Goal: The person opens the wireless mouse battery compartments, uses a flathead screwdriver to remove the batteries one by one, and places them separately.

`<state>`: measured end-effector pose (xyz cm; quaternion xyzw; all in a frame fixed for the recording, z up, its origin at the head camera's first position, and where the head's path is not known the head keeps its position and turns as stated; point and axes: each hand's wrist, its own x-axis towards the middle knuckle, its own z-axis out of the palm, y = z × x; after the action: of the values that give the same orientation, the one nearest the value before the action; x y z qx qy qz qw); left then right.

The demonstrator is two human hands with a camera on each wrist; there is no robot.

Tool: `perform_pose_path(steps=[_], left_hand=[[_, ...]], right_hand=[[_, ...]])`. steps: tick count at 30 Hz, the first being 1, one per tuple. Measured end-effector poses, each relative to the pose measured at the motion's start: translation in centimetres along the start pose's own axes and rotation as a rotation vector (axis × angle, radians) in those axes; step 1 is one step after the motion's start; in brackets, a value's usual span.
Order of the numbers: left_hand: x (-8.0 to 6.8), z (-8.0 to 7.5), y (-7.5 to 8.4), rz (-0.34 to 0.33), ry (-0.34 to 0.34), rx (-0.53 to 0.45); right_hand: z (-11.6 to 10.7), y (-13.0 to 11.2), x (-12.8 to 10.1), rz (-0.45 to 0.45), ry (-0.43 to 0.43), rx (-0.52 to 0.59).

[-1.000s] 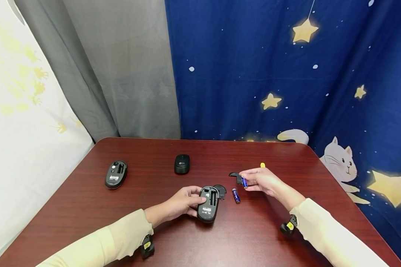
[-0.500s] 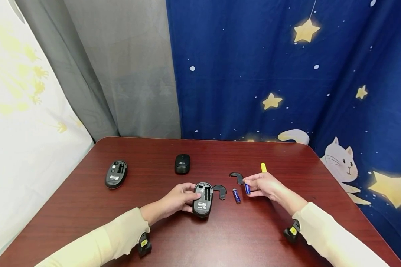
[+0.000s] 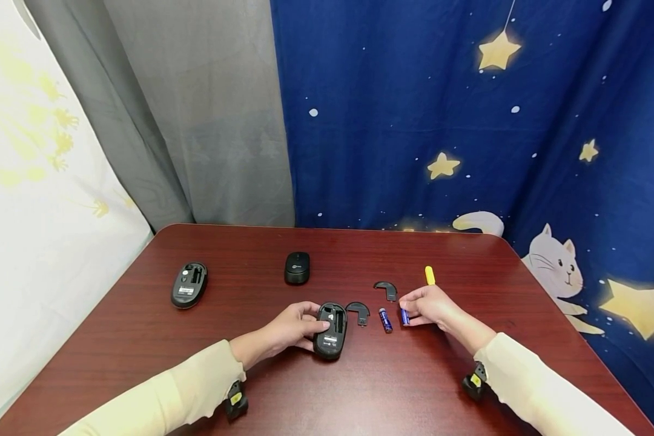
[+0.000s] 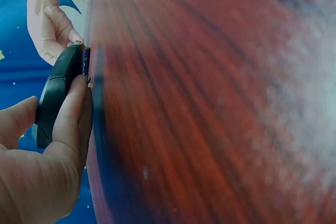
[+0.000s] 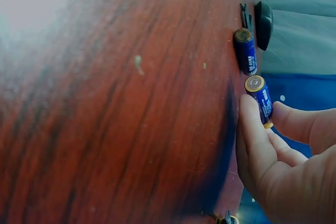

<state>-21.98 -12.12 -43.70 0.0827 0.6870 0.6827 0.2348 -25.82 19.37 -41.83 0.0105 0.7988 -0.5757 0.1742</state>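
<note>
My left hand [image 3: 290,328] grips a black computer mouse [image 3: 330,346] by its left side. Its underside faces up, and the battery slot shows uncovered. In the left wrist view the mouse [image 4: 56,85] is seen edge-on between thumb and fingers. Between thumb and fingertips, my right hand [image 3: 432,306] pinches a blue battery [image 3: 405,317] low over the table. A second blue battery [image 3: 385,320] lies just left of it; the right wrist view shows the held battery [image 5: 264,102] end-on. Two dark curved battery covers lie close by, one cover [image 3: 358,311] beside the mouse, the other cover [image 3: 387,290] farther back.
Another mouse [image 3: 189,285] lies upside down at the left with its slot uncovered. A third mouse [image 3: 297,268] sits upright toward the back. Behind the right hand is a yellow stick-like object [image 3: 430,275]. Curtains hang beyond the far edge of the table [image 3: 240,242].
The right hand has brought its battery nearer the person, away from the farther cover. The left hand has shifted the mouse slightly left, so the nearer cover shows fully.
</note>
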Motion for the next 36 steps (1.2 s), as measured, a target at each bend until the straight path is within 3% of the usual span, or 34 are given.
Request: perform_pose_path(steps=[9,21,36], left_hand=[[0.20,0.13,-0.25,0.030,0.002,0.054],[-0.12,0.41,0.54,0.052,0.062,0.201],[0.24,-0.22,0.65,0.083,0.126,0.456]], right_hand=[[0.38,0.36,0.33,-0.004,0.027,-0.046],[0.73,0.11,0.17,-0.033,0.095,-0.158],[1.01,0.24,0.39,-0.037,0.142,-0.172]])
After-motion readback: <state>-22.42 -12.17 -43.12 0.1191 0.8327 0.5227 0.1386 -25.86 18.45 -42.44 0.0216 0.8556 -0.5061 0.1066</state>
